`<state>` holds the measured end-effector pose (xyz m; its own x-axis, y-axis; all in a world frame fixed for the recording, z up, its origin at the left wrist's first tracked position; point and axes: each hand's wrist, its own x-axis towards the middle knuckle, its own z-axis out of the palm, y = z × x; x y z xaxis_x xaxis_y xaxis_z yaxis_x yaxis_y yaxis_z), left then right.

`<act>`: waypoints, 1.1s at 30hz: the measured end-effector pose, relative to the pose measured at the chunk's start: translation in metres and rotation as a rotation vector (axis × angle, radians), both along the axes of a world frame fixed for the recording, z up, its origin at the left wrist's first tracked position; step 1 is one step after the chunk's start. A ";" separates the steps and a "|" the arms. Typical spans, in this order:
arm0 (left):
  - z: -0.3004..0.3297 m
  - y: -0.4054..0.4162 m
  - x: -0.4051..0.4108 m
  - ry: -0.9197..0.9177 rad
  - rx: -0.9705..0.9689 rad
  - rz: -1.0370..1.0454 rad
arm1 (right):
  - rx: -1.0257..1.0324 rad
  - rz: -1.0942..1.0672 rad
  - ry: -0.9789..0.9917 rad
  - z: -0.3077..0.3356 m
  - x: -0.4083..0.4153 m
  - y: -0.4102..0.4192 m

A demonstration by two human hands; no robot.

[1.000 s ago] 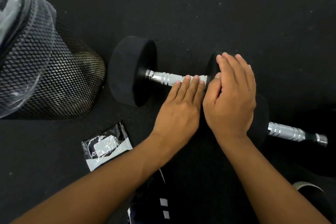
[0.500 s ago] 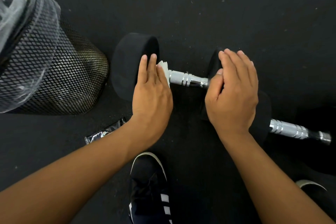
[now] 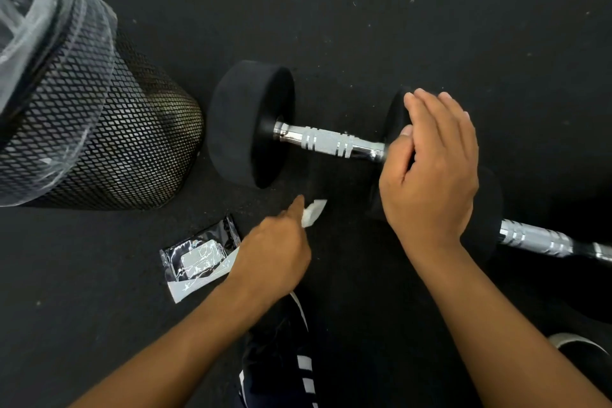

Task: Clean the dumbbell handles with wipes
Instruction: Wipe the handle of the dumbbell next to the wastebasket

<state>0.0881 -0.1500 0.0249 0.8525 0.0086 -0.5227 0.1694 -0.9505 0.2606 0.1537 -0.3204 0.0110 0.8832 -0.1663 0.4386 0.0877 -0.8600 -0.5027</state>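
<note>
A black dumbbell (image 3: 250, 122) lies on the dark floor mat, its chrome handle (image 3: 331, 141) fully bare. My right hand (image 3: 430, 169) rests flat with straight fingers on the dumbbell's right weight head. My left hand (image 3: 275, 248) is below the handle, off the dumbbell, and pinches a small white wipe (image 3: 313, 212) near the floor. A second dumbbell's chrome handle (image 3: 543, 240) shows at the right, behind my right wrist.
A black mesh bin (image 3: 99, 129) lined with clear plastic stands at the left. An opened wipe packet (image 3: 198, 258) lies on the mat beside my left wrist. A black shoe with white stripes (image 3: 288, 351) is at the bottom centre, another shoe (image 3: 576, 344) at bottom right.
My left hand slid the wipe leftward along the handle, then pulled back off it toward me with the wipe. The right hand stayed on the weight head.
</note>
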 end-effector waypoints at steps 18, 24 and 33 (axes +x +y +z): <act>-0.005 -0.015 0.097 -0.407 0.023 -0.440 | 0.012 0.006 0.009 0.001 0.000 0.000; -0.003 -0.026 0.062 -0.434 -0.216 -0.512 | -0.011 0.015 0.041 0.002 0.000 0.000; -0.032 0.007 -0.016 -0.019 -0.419 -0.092 | 0.060 0.041 -0.032 0.000 0.000 -0.002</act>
